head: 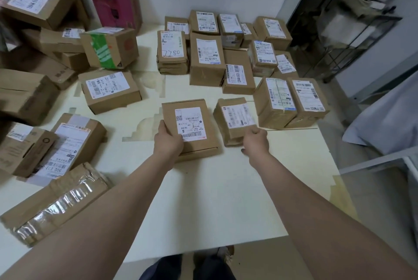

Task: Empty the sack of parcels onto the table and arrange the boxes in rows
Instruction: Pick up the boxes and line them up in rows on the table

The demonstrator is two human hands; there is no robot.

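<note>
Now the left hand [168, 141] grips the near-left corner of a flat labelled box [192, 129] lying mid-tabletop, while the right hand [255, 138], fingers curled, presses a smaller box [235, 120] just beside it, rows of parcels [226, 53] filling the table's [214, 200] far right corner.

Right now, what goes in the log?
left hand: on flat box | right hand: touching taped box | rows: unfinished

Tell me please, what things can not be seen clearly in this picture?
- Sack: not visible anywhere in the head view.
- Label text: too small to read.
- Left-edge boxes: cut off and blurred.
- Right hand fingertips: hidden behind its box, so grip unclear.
- Shelf contents: dark, blurred.
</note>
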